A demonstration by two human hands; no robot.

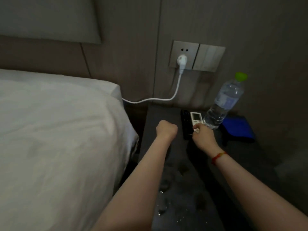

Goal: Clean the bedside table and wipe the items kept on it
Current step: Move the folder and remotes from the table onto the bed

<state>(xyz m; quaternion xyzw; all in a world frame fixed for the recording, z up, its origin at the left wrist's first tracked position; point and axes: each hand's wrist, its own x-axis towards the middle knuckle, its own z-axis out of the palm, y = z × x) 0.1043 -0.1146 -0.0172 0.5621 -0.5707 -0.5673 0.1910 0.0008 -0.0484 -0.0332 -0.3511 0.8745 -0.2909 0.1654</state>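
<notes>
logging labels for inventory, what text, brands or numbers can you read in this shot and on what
No text is legible.
Clear plastic water bottle with green cap: pale blue label, print too blurred to read.
White remote control with small screen: display and button markings too small to read.
Black remote control: no readable markings.
Grey wall socket plate: no visible lettering.
Blue cloth: no print visible.

No text is legible, even on the bottle label (227, 101).
</notes>
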